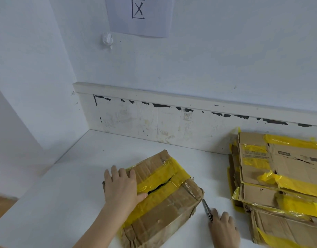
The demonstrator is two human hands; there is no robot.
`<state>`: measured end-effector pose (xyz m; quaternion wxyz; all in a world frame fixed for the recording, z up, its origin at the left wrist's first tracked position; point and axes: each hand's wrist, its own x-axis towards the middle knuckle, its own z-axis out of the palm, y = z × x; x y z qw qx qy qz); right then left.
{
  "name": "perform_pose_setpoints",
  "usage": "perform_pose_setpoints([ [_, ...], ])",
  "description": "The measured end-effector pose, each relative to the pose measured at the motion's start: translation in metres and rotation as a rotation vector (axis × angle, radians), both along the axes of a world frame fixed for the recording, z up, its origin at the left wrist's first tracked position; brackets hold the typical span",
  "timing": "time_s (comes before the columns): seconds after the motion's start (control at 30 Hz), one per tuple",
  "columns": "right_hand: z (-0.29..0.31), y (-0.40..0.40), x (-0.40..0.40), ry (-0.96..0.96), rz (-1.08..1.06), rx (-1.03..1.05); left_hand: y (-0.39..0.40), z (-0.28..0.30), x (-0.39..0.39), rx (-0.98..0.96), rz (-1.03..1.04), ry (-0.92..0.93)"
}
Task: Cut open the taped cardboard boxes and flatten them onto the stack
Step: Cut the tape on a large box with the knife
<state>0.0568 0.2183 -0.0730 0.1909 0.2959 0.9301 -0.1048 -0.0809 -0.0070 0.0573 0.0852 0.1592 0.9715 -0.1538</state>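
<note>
One view, from the head. A brown cardboard box (161, 197) sits on the white table (79, 176), near the front edge, well apart from the stack (283, 178) of flattened boxes at the right. My left hand (122, 187) lies flat on the box top, fingers straight, the thumb at the slit in the yellow tape (163, 185). My right hand (223, 228) grips a utility knife (206, 208), blade tip at the box's right corner. I judge the box light and probably empty, its walls creased and soft, so it should yield under pressure. The glossy tape looks slick; I would hold on bare cardboard, palm down, clear of the blade's path.
</note>
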Motion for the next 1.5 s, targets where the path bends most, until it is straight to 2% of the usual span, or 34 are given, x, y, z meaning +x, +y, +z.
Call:
perform_pose_setpoints([
  [0.07, 0.032, -0.007, -0.016, 0.34, -0.073, 0.113, 0.0, 0.001, -0.002, 0.072, 0.0, -0.034],
  [0.13, 0.074, -0.02, -0.025, 0.544, -0.158, -0.045, 0.001, 0.005, -0.002, 0.125, 0.007, -0.045],
  [0.2, 0.105, -0.035, -0.034, 0.698, -0.088, -0.07, 0.006, 0.009, 0.003, 0.142, 0.029, -0.07],
  [0.23, 0.117, -0.046, -0.039, 0.673, -0.02, -0.061, 0.01, 0.009, 0.006, 0.15, 0.044, -0.082],
  [0.37, 0.128, -0.087, -0.053, 0.368, 0.143, 0.094, 0.031, 0.002, 0.018, 0.184, 0.088, -0.112],
  [0.47, 0.104, -0.1, -0.063, 0.359, 0.175, 0.096, 0.035, -0.005, 0.017, 0.203, 0.134, -0.117],
  [0.53, 0.111, -0.109, -0.063, 0.312, 0.243, 0.087, 0.036, -0.009, 0.016, 0.195, 0.152, -0.123],
  [0.57, 0.117, -0.11, -0.06, 0.235, 0.251, 0.058, 0.037, -0.01, 0.015, 0.179, 0.154, -0.13],
  [0.63, 0.114, -0.109, -0.063, 0.181, 0.232, 0.153, 0.041, -0.007, 0.016, 0.12, 0.14, -0.156],
  [0.7, 0.117, -0.108, -0.063, 0.04, 0.223, 0.174, 0.045, 0.0, 0.018, 0.04, 0.122, -0.189],
  [0.83, 0.119, -0.113, -0.07, -0.075, 0.274, 0.197, 0.05, 0.01, 0.02, -0.086, 0.105, -0.218],
  [1.03, 0.117, -0.111, -0.065, 0.034, 0.278, 0.102, 0.048, 0.004, 0.016, -0.033, 0.146, -0.256],
  [1.3, 0.134, -0.099, -0.056, 0.24, 0.214, -0.225, 0.041, 0.018, 0.007, 0.084, 0.126, -0.426],
  [1.5, 0.138, -0.09, -0.047, 0.369, 0.18, -0.4, 0.041, 0.023, 0.009, 0.131, 0.142, -0.466],
])
